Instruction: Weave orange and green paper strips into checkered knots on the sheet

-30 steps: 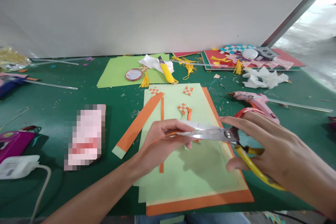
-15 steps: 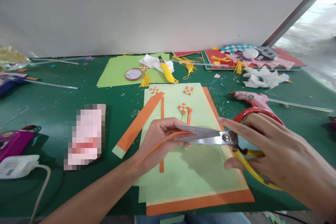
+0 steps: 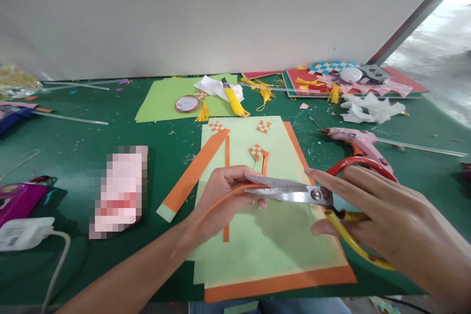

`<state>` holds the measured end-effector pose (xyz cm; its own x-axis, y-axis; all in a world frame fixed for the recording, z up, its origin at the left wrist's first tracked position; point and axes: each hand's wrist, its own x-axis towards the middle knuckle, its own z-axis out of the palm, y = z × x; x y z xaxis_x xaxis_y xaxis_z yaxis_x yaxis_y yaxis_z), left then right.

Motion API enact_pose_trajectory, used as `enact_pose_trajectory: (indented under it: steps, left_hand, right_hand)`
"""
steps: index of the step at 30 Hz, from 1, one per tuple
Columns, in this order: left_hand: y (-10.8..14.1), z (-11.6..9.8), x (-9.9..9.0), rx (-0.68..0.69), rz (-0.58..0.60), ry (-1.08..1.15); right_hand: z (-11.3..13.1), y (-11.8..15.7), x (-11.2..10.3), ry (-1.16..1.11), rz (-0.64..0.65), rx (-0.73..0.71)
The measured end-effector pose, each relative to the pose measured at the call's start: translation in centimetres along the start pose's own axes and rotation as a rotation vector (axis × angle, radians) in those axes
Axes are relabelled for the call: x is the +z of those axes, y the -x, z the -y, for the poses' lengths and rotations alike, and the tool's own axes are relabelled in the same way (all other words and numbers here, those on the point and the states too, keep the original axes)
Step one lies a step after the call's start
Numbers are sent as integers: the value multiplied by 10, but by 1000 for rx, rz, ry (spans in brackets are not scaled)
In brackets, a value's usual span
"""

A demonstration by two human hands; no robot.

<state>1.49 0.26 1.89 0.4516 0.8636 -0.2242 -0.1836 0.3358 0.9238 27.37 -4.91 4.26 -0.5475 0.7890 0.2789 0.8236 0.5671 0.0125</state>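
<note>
My left hand [image 3: 224, 194] pinches a narrow orange paper strip [image 3: 217, 202], whose long end trails back over the wrist. In my right hand [image 3: 382, 211] is a pair of scissors [image 3: 315, 195] with one red and one yellow handle. Their blades point left, slightly apart, and lie across the strip at my left fingertips. Below both hands are pale green paper sheets [image 3: 272, 250] with an orange sheet [image 3: 294, 282] under them. Small orange-and-white woven pieces [image 3: 256, 151] and a wide orange strip [image 3: 195, 176] lie near my left hand.
A pink glue gun [image 3: 362, 140] lies beyond my right hand. Behind the sheets are a yellow cutter knife [image 3: 235, 100], a round tin lid [image 3: 187, 103] and yellow tassels [image 3: 265, 94]. A blurred pink phone-like object [image 3: 123, 191] and a white charger [image 3: 27, 233] are at the left.
The scissor blades have closed a little over the strip, and my right hand has shifted slightly left. My left hand keeps its place.
</note>
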Motion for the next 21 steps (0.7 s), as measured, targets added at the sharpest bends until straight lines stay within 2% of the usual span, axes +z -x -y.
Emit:
enact_pose_trajectory:
  steps: [9,21]
  left_hand:
    - [0,-3,5,-23,-42,-43]
    - [-1,-7,6,-28,-4,-77]
  right_hand:
    - [0,-2,2,12,-22,-14]
    - [0,2,2,-24,-47,31]
